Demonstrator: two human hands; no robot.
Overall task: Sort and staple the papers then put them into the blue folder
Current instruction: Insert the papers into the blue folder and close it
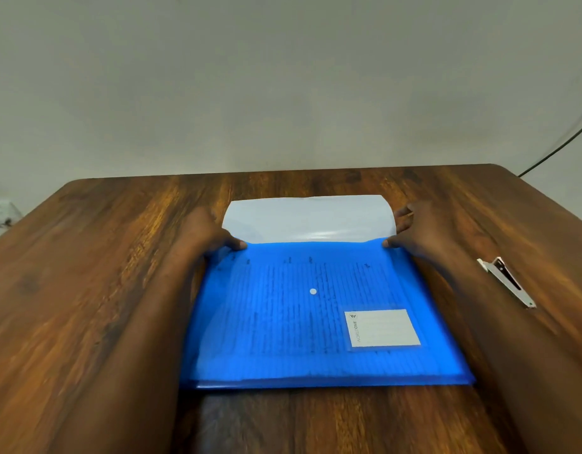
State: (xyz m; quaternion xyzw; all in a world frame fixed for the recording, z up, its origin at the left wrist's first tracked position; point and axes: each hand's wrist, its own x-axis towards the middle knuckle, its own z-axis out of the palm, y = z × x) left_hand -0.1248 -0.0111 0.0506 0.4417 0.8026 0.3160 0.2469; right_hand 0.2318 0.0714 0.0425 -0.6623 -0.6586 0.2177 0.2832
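The blue folder [283, 362] lies flat on the wooden table [86, 257], with a white label [384, 327] and a small white button [312, 291] on its front. The papers [309, 217] sit mostly inside it; printed lines show through the plastic, and a white, slightly curled strip sticks out of the far opening. My left hand [207, 234] grips the papers' left edge at the folder's far left corner, thumb on the folder mouth. My right hand [417, 227] grips the right edge the same way. A silver stapler [507, 281] lies to the right.
A plain wall stands right behind the table's far edge. A dark cable [558, 147] runs down at the back right corner. Something pale and blurred sits off the table's left side [1, 213]. Both forearms lie along the folder's sides.
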